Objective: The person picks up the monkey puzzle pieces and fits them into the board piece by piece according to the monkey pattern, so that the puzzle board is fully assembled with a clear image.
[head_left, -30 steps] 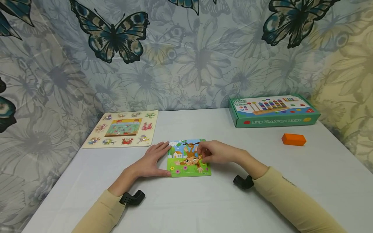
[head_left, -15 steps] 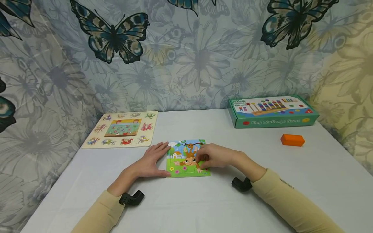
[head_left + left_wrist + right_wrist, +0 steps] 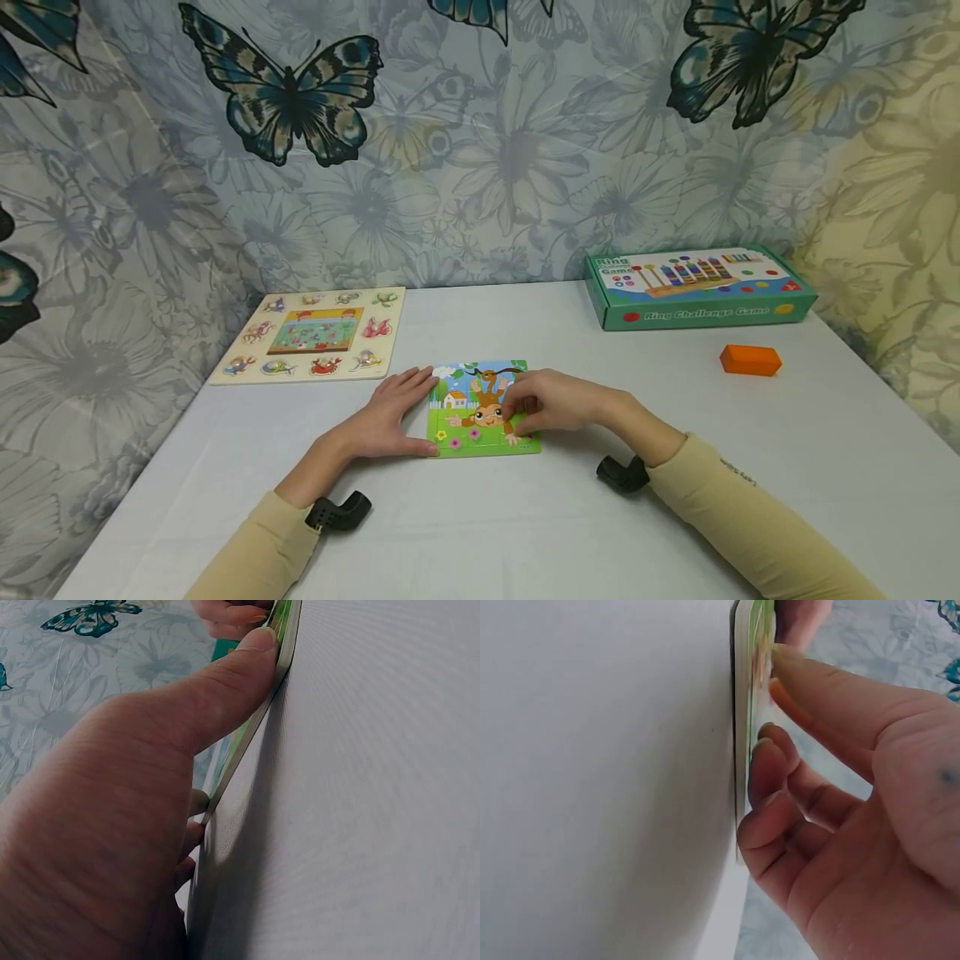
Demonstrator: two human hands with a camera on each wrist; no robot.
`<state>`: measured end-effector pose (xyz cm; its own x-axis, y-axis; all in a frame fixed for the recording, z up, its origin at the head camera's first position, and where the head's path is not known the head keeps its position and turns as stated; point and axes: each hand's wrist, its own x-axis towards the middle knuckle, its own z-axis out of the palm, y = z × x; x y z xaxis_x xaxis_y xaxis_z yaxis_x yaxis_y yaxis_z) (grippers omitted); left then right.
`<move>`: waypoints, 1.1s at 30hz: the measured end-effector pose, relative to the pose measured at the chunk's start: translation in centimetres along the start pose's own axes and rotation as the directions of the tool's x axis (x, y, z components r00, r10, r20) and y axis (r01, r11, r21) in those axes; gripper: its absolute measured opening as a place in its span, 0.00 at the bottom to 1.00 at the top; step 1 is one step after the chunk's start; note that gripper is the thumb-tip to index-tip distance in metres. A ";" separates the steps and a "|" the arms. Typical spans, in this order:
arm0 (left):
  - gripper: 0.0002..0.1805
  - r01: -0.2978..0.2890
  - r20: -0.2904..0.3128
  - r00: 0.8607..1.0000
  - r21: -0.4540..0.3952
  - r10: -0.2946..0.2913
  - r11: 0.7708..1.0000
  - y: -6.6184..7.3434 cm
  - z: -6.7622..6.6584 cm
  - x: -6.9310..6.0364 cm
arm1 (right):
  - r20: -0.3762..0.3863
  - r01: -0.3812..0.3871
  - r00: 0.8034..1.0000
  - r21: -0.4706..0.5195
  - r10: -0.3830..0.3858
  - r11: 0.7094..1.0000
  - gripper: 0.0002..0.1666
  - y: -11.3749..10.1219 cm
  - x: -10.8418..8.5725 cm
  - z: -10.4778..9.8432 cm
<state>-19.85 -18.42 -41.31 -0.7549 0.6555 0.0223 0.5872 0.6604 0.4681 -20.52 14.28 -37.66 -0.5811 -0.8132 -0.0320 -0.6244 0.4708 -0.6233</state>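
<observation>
A small picture puzzle (image 3: 457, 429) with a monkey, a house and flowers lies flat on the white table. My left hand (image 3: 386, 421) rests along its left side, fingers extended at the upper left and thumb on the lower left corner. In the left wrist view that thumb (image 3: 259, 641) lies on the board's edge. Over the puzzle's right part is my right hand (image 3: 558, 402), its fingers bent. Its thumb (image 3: 810, 671) and index fingertip come close together at the picture's face in the right wrist view. Whether they pinch a piece is not visible.
A cream board (image 3: 225, 371) with sea-animal pictures lies at the back left. A green Ring Challenge Game box (image 3: 705, 317) sits at the back right, and an orange block (image 3: 751, 360) in front of it. Patterned butterfly fabric (image 3: 517, 167) hangs behind the table.
My right hand has shifted slightly down over the puzzle's right part, then stayed nearly still. The left hand keeps its place at the left edge.
</observation>
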 end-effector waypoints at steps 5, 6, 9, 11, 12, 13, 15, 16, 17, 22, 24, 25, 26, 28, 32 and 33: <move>0.58 0.000 0.006 1.000 0.007 0.000 1.000 -0.1 0.1 0.1 | -0.038 -0.001 0.999 0.040 0.003 0.999 0.08 0.4 -0.3 -0.5; 0.58 0.000 0.007 1.000 0.008 0.000 1.000 -0.1 0.1 0.2 | -0.045 -0.006 0.999 0.042 0.008 0.999 0.08 0.4 -0.4 -0.7; 0.58 0.000 0.009 1.000 0.003 0.000 1.000 0.0 0.1 0.2 | -0.069 -0.017 0.997 0.057 0.021 0.998 0.08 0.5 -0.8 -1.3; 0.58 0.001 0.009 1.000 -0.004 -0.001 1.000 0.0 0.0 0.2 | -0.090 -0.018 0.996 0.068 0.024 0.998 0.09 0.5 -1.0 -1.8; 0.57 0.003 0.008 1.000 -0.009 -0.003 1.000 0.0 0.0 0.2 | -0.099 -0.018 0.995 0.075 0.026 0.997 0.09 0.5 -1.1 -2.1; 0.57 0.005 0.007 1.000 -0.014 -0.004 1.000 0.0 -0.1 0.2 | -0.111 -0.014 0.994 0.077 0.023 0.997 0.10 0.5 -1.3 -2.4; 0.56 0.010 0.004 1.000 -0.025 -0.010 1.000 0.0 -0.1 0.2 | -0.130 -0.020 0.991 0.084 0.030 0.996 0.12 0.4 -1.6 -2.9; 0.56 0.012 0.002 1.000 -0.030 -0.012 0.999 -0.1 -0.1 0.1 | -0.138 -0.027 0.990 0.086 0.039 0.996 0.12 0.3 -1.7 -3.2; 0.56 0.013 -0.001 1.000 -0.037 -0.013 0.999 -0.1 -0.1 0.1 | -0.144 -0.036 0.988 0.088 0.049 0.995 0.13 0.3 -1.8 -3.4; 0.53 0.020 -0.022 1.000 -0.071 -0.021 0.997 -0.1 -0.2 0.0 | -0.176 -0.076 0.980 0.087 0.090 0.993 0.16 0.0 -2.3 -4.1; 0.52 0.025 -0.037 0.999 -0.083 -0.028 0.996 -0.1 -0.1 -0.1 | -0.188 -0.082 0.977 0.089 0.098 0.993 0.16 0.0 -2.5 -4.2; 0.52 0.027 -0.046 0.998 -0.091 -0.031 0.996 -0.1 -0.1 -0.1 | -0.193 -0.084 0.976 0.092 0.101 0.992 0.16 0.0 -2.5 -4.2; 0.51 0.028 -0.056 0.998 -0.096 -0.034 0.995 -0.1 -0.1 -0.1 | -0.200 -0.085 0.975 0.091 0.102 0.992 0.16 0.1 -2.7 -4.3; 0.50 0.031 -0.075 0.996 -0.098 -0.038 0.995 -0.1 0.0 -0.2 | -0.211 -0.092 0.971 0.091 0.110 0.992 0.16 0.2 -2.9 -4.3; 0.48 0.022 -0.115 0.993 -0.064 -0.029 0.998 -0.1 0.0 -0.2 | -0.224 -0.114 0.966 0.083 0.130 0.990 0.16 0.8 -3.7 -4.3; 0.48 0.018 -0.127 0.992 -0.046 -0.024 0.999 0.0 0.0 -0.2 | -0.225 -0.127 0.964 0.078 0.141 0.989 0.16 0.9 -4.0 -4.3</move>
